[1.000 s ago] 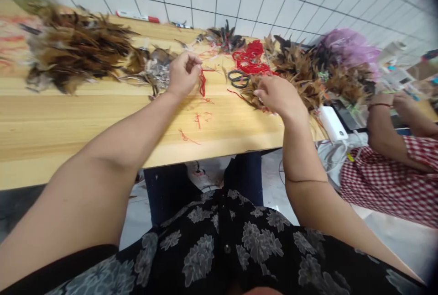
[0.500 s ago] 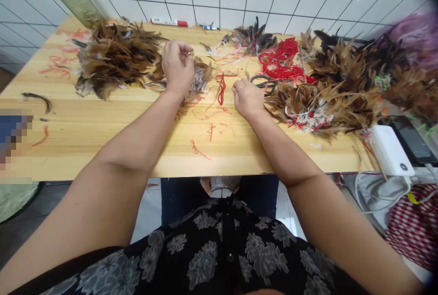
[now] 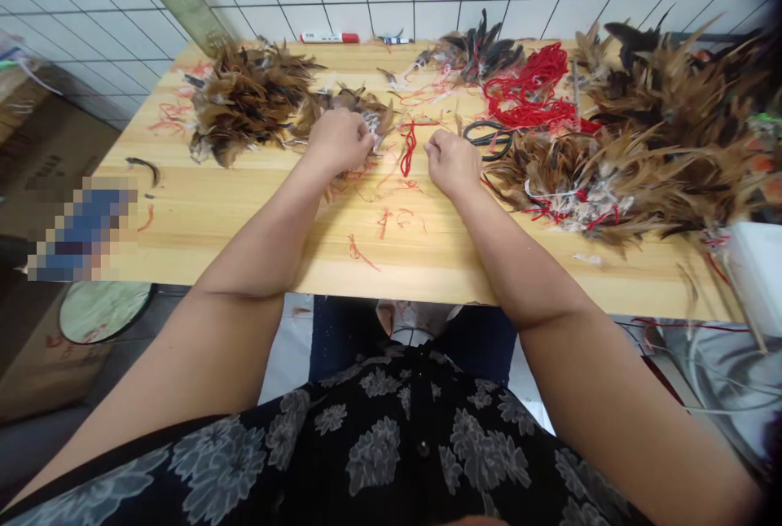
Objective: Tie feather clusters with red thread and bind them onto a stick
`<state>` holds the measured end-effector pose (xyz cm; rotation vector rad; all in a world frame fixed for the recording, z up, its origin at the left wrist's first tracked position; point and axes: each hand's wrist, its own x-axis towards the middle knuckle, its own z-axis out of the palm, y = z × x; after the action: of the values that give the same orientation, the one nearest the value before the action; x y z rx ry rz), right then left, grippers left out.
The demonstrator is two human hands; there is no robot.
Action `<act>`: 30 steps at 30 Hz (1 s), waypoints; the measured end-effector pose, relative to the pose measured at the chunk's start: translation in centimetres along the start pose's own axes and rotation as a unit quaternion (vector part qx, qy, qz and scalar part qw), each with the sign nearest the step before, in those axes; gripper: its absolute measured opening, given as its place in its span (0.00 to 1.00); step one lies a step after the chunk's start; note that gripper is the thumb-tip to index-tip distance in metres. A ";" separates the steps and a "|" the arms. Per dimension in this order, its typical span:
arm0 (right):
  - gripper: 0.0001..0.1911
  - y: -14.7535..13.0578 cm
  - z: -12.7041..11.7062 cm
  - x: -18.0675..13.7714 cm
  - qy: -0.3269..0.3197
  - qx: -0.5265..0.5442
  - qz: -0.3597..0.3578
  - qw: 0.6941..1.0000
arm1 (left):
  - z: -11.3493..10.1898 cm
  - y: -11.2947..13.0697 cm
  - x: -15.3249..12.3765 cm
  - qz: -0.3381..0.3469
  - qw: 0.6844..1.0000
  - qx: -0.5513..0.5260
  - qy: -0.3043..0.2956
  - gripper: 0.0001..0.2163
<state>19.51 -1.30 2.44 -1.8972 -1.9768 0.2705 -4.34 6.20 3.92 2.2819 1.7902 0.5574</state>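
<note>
My left hand (image 3: 342, 139) is at the small pile of brown feathers (image 3: 351, 103), fingers curled towards their pale quill ends. Its fingertips are pressed together, and what they hold, if anything, is too small to make out. A looped bundle of red yarn (image 3: 408, 150) lies on the wooden table (image 3: 269, 253) between my two hands. My right hand (image 3: 453, 161) rests closed just right of that bundle, with its thumb against the bent fingers; their contents are hidden. Black-handled scissors (image 3: 489, 138) lie right behind it, partly under feathers.
Larger feather piles lie left (image 3: 244, 98) and right (image 3: 660, 119). A tangled red yarn skein (image 3: 531, 90), dark feathers (image 3: 480, 54) and a red-capped marker (image 3: 330, 37) lie near the tiled wall. A white power bank (image 3: 757, 269) sits at the right edge. Orange thread scraps (image 3: 360, 253) are scattered in front.
My left hand has come down and turned closer to the small feather pile. My right hand stays closed beside the red bundle. The view has swung left, showing cardboard boxes there.
</note>
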 end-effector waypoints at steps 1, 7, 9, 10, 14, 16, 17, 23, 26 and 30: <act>0.21 0.0 0.1 -0.1 0.013 0.012 -0.009 1.000 | 0.5 0.2 -0.1 -0.003 1.000 0.028 -0.004 0.12; 0.22 -1.0 0.6 -0.5 0.026 0.036 -0.032 0.998 | 1.9 0.9 -0.2 -0.028 0.998 0.052 0.021 0.08; 0.22 -1.3 0.5 -0.5 0.015 0.032 -0.033 0.999 | 1.9 1.1 -0.3 -0.037 0.998 0.043 0.008 0.05; 0.22 -1.3 0.5 -0.5 0.012 0.031 -0.034 0.999 | 1.8 1.2 -0.4 -0.038 0.999 0.038 0.002 0.05; 0.22 -1.1 0.8 -0.2 0.013 0.043 -0.043 0.998 | 1.2 1.4 -1.3 -0.039 0.999 -0.002 -0.011 0.09; 0.21 -0.9 1.0 -0.1 0.012 0.059 -0.046 0.997 | 0.8 1.3 -1.9 -0.033 0.998 -0.054 0.014 0.10; 0.21 -0.9 1.1 -0.1 0.012 0.071 -0.047 0.996 | 0.7 1.3 -2.2 -0.026 0.995 -0.090 0.030 0.10; 0.22 -1.8 2.3 -0.6 0.008 0.211 -0.068 0.975 | 1.4 2.2 -3.6 -0.011 0.943 -0.330 0.037 0.11; 0.21 -2.2 2.8 -0.9 0.005 0.274 -0.061 0.960 | 2.4 3.1 -3.9 -0.017 0.898 -0.440 0.003 0.15; 0.17 -1.7 3.8 -0.5 0.014 0.333 -0.050 0.941 | 3.3 4.4 -4.1 -0.033 0.823 -0.566 -0.023 0.18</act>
<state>16.48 -1.40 -0.40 -1.3474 -1.6595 0.7678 0.08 1.35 1.85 1.3461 0.9871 1.1342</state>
